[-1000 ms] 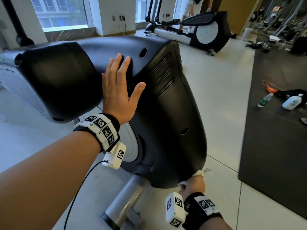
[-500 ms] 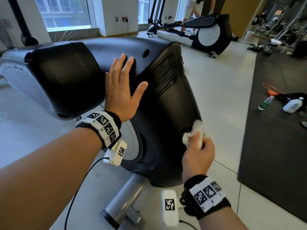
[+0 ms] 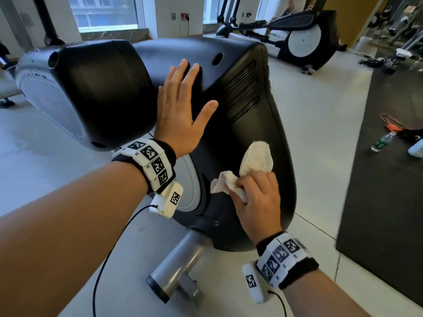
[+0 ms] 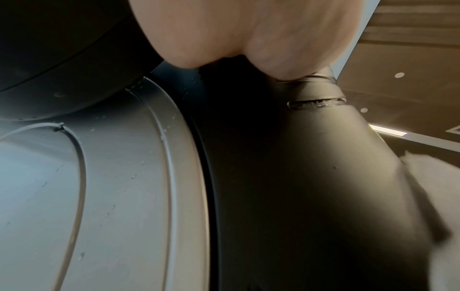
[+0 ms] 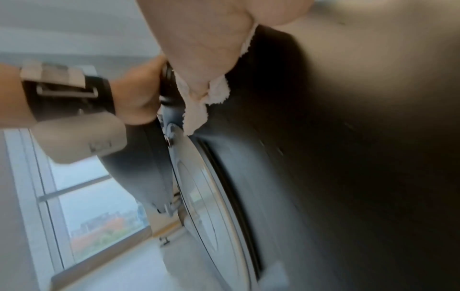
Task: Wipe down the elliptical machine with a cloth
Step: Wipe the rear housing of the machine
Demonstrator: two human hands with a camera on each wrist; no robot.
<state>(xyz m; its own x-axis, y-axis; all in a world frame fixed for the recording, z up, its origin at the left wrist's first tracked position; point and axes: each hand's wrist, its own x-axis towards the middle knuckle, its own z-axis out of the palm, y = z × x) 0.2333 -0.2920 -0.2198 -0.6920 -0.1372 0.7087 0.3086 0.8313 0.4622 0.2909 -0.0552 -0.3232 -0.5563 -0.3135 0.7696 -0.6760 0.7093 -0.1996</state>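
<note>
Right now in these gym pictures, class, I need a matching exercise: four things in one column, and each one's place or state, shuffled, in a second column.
Column one:
1. white crumpled cloth
2. left hand
3. clear plastic bottle with green label
4. black plastic elliptical housing

Column two:
A. lying on the dark floor mat
B. spread flat on the housing's top
C. gripped by the right hand
D. being wiped on its side

Pairs: 1-C, 2-B, 3-A, 4-D
</note>
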